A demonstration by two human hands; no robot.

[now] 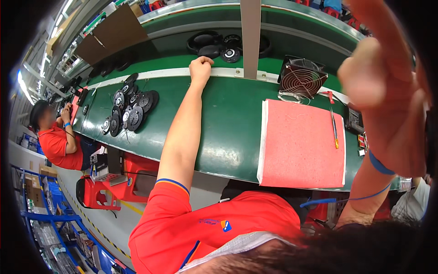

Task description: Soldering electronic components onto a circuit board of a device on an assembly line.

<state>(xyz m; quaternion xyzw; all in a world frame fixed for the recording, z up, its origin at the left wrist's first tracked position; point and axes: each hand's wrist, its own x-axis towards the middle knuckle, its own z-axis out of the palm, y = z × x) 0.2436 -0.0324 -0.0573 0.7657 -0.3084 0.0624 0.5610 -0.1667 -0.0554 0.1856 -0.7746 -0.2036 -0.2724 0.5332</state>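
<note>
My left hand is stretched out across the green workbench. It is closed in a fist and rests on the white strip at the bench's far edge, with nothing visible in it. My right hand is raised close to the camera, large and blurred, fingers apart and holding nothing. A blue strap with a blue cord circles that wrist. A pink mat lies on the bench between my arms, and a thin tool with a yellow handle lies at its right edge.
A small black fan stands behind the mat, next to a grey upright post. Several round black speaker parts lie at the left, more on the far belt. Another person in red sits at the left, near a red stool.
</note>
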